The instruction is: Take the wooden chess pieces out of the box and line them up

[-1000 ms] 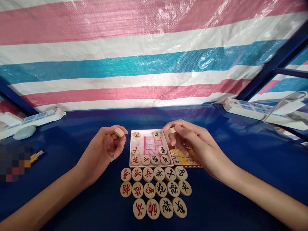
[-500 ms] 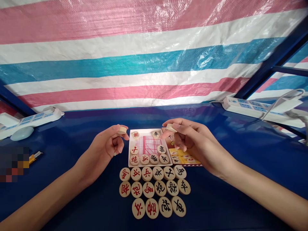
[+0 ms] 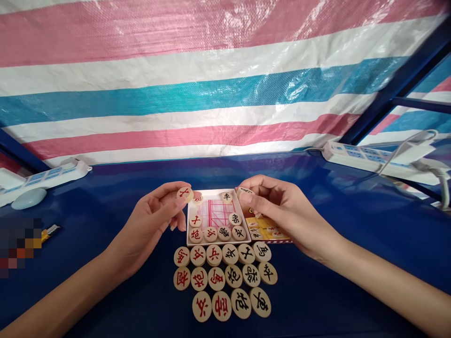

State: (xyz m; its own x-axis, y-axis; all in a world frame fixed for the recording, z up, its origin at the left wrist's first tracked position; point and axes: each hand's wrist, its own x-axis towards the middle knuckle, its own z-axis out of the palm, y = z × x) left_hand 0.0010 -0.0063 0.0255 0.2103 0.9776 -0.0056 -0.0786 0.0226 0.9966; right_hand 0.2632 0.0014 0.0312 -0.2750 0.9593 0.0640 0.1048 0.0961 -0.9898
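My left hand [image 3: 153,218] pinches a round wooden piece with a red character [image 3: 184,195] above the left edge of the white box [image 3: 219,193]. Between the thumb and fingers of my right hand [image 3: 282,206] is a tilted wooden piece with dark marks [image 3: 245,193], near the box's upper right corner. Several red and black pieces lie inside the box around a pink-lined sheet [image 3: 218,213]. In front of the box, rows of pieces lie face up, red ones such as this piece [image 3: 221,305] on the left and black ones such as this piece [image 3: 260,302] on the right.
A printed box lid [image 3: 269,230] lies partly under my right hand. White power strips stand at the left [image 3: 52,177] and right [image 3: 373,162] on the blue table [image 3: 116,188]. A pale mouse-shaped object [image 3: 29,199] and a yellow cutter [image 3: 50,232] are at the left.
My left hand has turned its piece so the red character shows. The piece in my right hand has tilted to show dark marks, and that hand has shifted slightly left.
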